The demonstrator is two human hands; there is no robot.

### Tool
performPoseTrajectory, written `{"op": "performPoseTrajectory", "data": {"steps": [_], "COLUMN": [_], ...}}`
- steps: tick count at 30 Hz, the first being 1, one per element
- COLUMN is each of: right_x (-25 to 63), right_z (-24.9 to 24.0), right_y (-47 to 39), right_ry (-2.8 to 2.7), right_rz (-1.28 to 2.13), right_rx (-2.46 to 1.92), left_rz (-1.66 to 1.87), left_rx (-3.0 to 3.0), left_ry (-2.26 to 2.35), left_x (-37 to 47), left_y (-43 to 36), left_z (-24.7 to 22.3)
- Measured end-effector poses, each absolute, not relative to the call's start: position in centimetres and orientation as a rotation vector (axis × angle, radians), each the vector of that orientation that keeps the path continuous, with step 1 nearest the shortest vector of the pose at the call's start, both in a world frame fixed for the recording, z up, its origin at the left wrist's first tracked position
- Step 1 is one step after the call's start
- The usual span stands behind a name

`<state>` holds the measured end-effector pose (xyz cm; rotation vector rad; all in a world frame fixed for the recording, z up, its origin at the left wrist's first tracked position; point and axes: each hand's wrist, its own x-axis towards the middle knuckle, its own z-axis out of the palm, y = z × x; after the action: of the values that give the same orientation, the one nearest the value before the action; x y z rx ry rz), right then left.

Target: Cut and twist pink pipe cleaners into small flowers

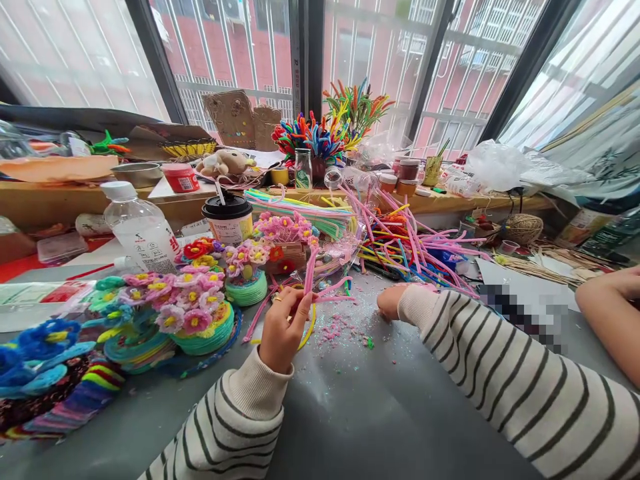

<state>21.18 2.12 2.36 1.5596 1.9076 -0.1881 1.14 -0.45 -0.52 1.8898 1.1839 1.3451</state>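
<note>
My left hand point(284, 328) is closed on pink pipe cleaners point(311, 272), pinched between thumb and fingers; some stick up and others point right. A ring shows on one finger. My right hand point(391, 302) rests low over the grey table point(350, 407), beside the heap of loose pipe cleaners point(415, 240); its fingers are mostly hidden by the hand and sleeve. Pink clippings point(337, 331) and glitter lie between the hands. Left of my left hand stand pipe-cleaner flowers point(193, 300) in green coiled pots.
A plastic bottle point(137, 223) and a black-lidded cup point(229, 217) stand at the left behind the flowers. Jars, a twine ball point(523, 229) and a bright pipe-cleaner bunch point(315, 141) line the back ledge. Another person's arm point(613, 310) rests at the right edge.
</note>
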Motion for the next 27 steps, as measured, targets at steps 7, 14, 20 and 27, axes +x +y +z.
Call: {"op": "performPoseTrajectory", "data": {"steps": [7, 14, 20, 27], "right_x": [20.0, 19.7, 20.3, 21.8], "right_z": [3.3, 1.7, 1.3, 1.0], "right_y": [3.0, 3.4, 2.7, 2.4], "right_ry": [1.831, 1.913, 2.016, 2.133], "right_rz": [-0.328, -0.268, -0.220, -0.207], "right_rx": [1.436, 1.469, 1.461, 1.375], "left_rz": [1.332, 1.321, 1.318, 1.322], "left_rx": [1.919, 1.947, 1.930, 1.939], "left_ry": [1.194, 1.219, 1.220, 1.240], "left_x": [1.2, 1.1, 1.1, 1.1], "left_y": [-0.4, -0.5, -0.4, -0.5], "left_z": [-0.4, -0.4, -0.5, -0.4]}}
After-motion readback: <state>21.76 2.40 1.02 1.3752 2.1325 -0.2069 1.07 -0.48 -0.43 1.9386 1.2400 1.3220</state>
